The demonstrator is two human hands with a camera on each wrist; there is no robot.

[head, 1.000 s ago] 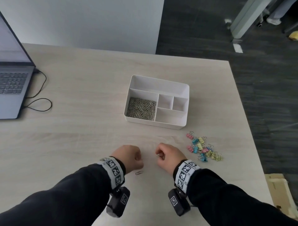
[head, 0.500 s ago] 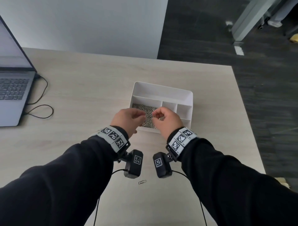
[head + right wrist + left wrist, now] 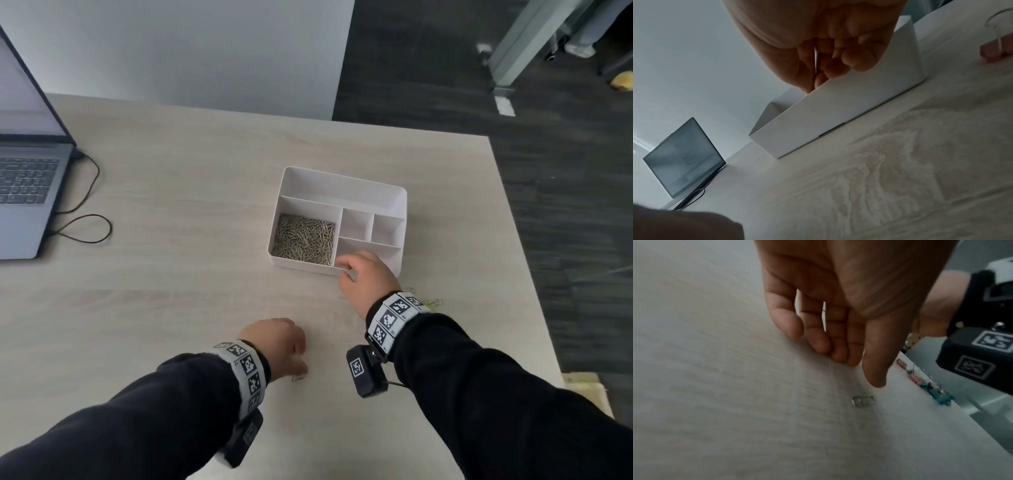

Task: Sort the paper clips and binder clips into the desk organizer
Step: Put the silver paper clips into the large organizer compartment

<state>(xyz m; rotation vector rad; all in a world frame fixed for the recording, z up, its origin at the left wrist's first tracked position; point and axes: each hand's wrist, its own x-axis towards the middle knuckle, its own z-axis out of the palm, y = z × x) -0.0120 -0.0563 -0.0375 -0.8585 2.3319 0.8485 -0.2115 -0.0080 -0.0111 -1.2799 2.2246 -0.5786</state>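
The white desk organizer (image 3: 342,186) stands mid-table, and its front-left compartment holds a heap of silver paper clips (image 3: 303,240). One loose paper clip (image 3: 298,378) (image 3: 863,400) lies on the table. My left hand (image 3: 301,363) (image 3: 859,369) hovers over it, fingers straight and pointing down, thumb tip just short of the clip. My right hand (image 3: 344,269) (image 3: 813,81) is at the organizer's (image 3: 838,105) front wall, fingers curled, index over the rim. Whether it grips the wall is unclear. Coloured binder clips (image 3: 931,386) (image 3: 995,52) lie to its right, mostly hidden by my wrist in the head view.
An open laptop (image 3: 27,192) (image 3: 682,159) sits at the far left with a black cable (image 3: 85,226) looping beside it. The table's right edge (image 3: 520,267) runs close to the binder clips. A cardboard box (image 3: 585,387) stands on the floor beyond it.
Both hands have left the paper clip compartment. The left hand dropped back toward me to the loose clip. The right hand slid right and back to the organizer's front wall.
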